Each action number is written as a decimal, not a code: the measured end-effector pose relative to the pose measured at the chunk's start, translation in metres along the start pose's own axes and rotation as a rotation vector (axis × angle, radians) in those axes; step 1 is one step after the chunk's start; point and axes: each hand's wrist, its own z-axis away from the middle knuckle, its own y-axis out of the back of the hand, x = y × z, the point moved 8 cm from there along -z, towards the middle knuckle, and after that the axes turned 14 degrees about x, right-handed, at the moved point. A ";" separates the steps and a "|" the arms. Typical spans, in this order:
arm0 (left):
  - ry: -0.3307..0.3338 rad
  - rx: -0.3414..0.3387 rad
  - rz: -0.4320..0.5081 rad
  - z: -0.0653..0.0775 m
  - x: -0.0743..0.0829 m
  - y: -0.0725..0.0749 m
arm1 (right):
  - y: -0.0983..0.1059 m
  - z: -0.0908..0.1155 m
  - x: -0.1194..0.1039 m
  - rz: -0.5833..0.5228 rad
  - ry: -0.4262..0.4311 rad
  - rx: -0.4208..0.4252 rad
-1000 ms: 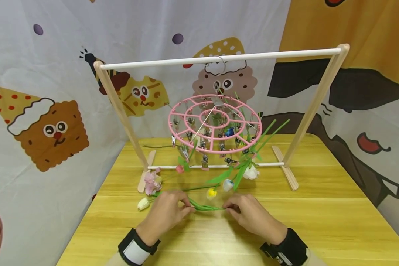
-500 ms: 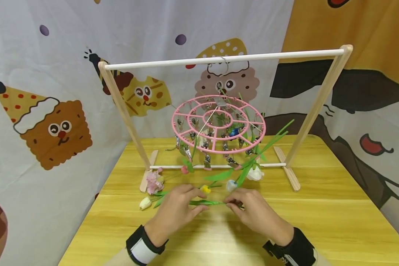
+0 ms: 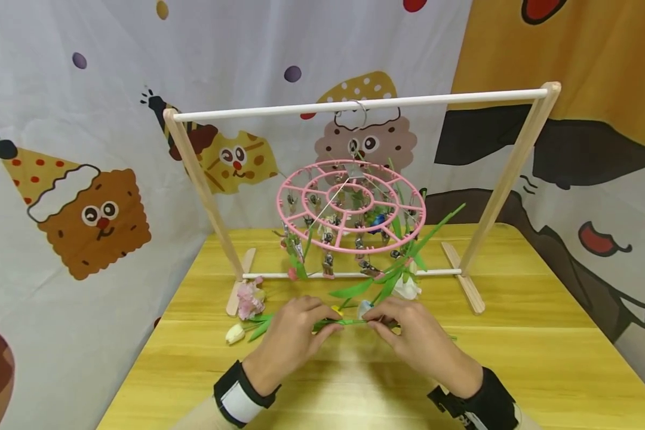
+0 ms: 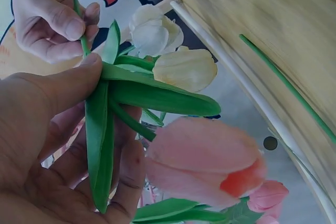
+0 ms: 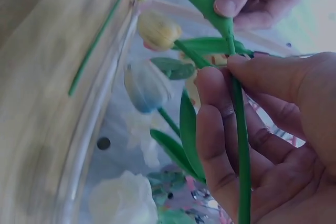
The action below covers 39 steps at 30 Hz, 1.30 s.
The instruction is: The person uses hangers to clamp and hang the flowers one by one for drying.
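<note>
My left hand (image 3: 295, 334) pinches a pink artificial tulip (image 4: 205, 158) between thumb and fingers, just where its green leaves (image 4: 163, 93) join the stem. Close on its right, my right hand (image 3: 414, 334) pinches the same tulip's green stem (image 5: 241, 145), which runs down across the palm. In the head view the pink bloom is hidden behind the left hand. A white tulip (image 3: 235, 333) lies on the table to the left of that hand, near a pink ruffled flower (image 3: 251, 298). Just behind the fingertips hang a yellow bloom (image 3: 337, 310) and a pale blue-white tulip (image 3: 365, 309).
A pink round clip hanger (image 3: 349, 246) with several metal clips hangs from the white bar (image 3: 269, 111) of a wooden stand (image 3: 516, 173). Clipped flowers hang from it, including a white one (image 3: 407, 288) and a blue one (image 3: 377, 224). A patterned cloth (image 3: 290, 36) hangs behind.
My left hand has moved right along the tulip, closer to my right hand. Both hands have risen slightly toward the hanging flowers. A stem end now shows right of my right hand.
</note>
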 end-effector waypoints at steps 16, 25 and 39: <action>0.164 0.153 0.067 -0.009 -0.033 0.021 | 0.067 -0.007 0.021 -0.126 -0.088 0.348; 0.220 0.204 0.202 -0.017 -0.033 0.020 | 0.037 -0.011 0.010 -0.576 -0.212 0.292; 0.211 0.242 0.212 -0.023 -0.033 0.019 | 0.025 -0.022 -0.005 -0.524 -0.129 0.443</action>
